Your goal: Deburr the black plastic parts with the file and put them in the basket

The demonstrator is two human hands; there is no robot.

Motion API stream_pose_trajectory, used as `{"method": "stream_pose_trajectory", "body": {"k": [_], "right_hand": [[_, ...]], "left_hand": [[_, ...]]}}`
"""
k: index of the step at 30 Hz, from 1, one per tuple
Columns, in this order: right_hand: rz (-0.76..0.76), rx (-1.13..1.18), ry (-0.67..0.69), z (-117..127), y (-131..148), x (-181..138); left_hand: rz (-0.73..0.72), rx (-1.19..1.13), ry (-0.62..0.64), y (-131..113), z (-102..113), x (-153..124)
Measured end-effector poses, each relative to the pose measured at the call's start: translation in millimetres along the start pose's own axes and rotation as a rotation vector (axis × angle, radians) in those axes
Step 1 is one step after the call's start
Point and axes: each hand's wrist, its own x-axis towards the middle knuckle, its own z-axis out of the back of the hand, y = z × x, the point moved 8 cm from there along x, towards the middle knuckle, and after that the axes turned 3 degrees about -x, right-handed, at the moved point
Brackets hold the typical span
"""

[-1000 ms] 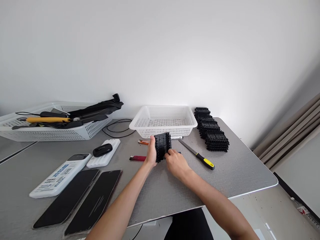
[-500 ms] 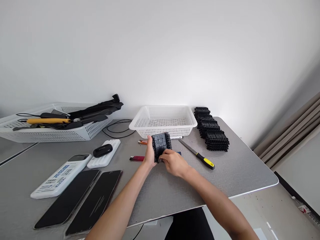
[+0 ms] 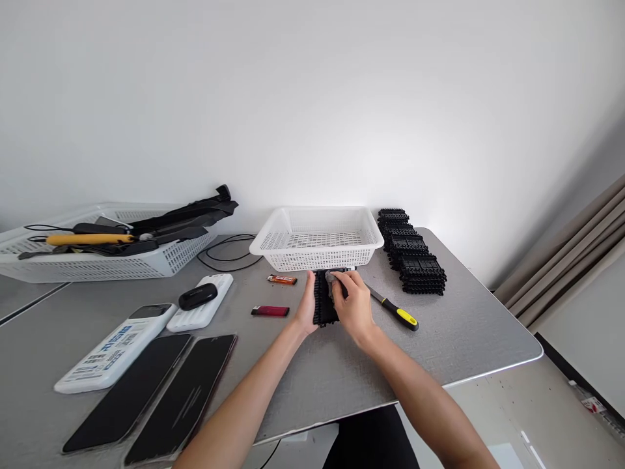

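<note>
A black ribbed plastic part (image 3: 323,301) stands on edge on the grey table (image 3: 463,339), just in front of the white basket (image 3: 317,238). My left hand (image 3: 308,306) grips its left side with the fingers wrapped round it. On the part's right side, my right hand (image 3: 354,303) is closed over its top, and something small and grey shows at the fingertips. A yellow-handled file (image 3: 393,307) lies just right of my right hand.
Stacks of black parts (image 3: 415,257) sit at the back right. A red lighter (image 3: 270,311) and an orange one (image 3: 282,280) lie left of my hands. Two phones (image 3: 161,391), white power banks (image 3: 117,345), a black case (image 3: 198,296) and a tool basket (image 3: 97,254) are on the left.
The black part has turned from facing me to standing edge-on and has shifted slightly right. My right hand rose from its lower edge to its top.
</note>
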Motion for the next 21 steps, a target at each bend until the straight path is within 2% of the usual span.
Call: {"method": "stream_pose_trajectory", "body": {"k": [4, 7, 17, 21], "right_hand": [[-0.027, -0.053, 0.063, -9, -4, -1], [-0.027, -0.037, 0.099, -15, -4, -2], [0.082, 0.053, 0.280, -35, 10, -8], [0.104, 0.024, 0.328, -37, 12, -9]], "left_hand": [[0.056, 0.014, 0.006, 10, -3, -2], [0.051, 0.023, -0.015, 10, -2, -4], [-0.122, -0.034, -0.062, -22, -1, -5], [-0.133, -0.044, -0.068, -24, -1, -4]]}}
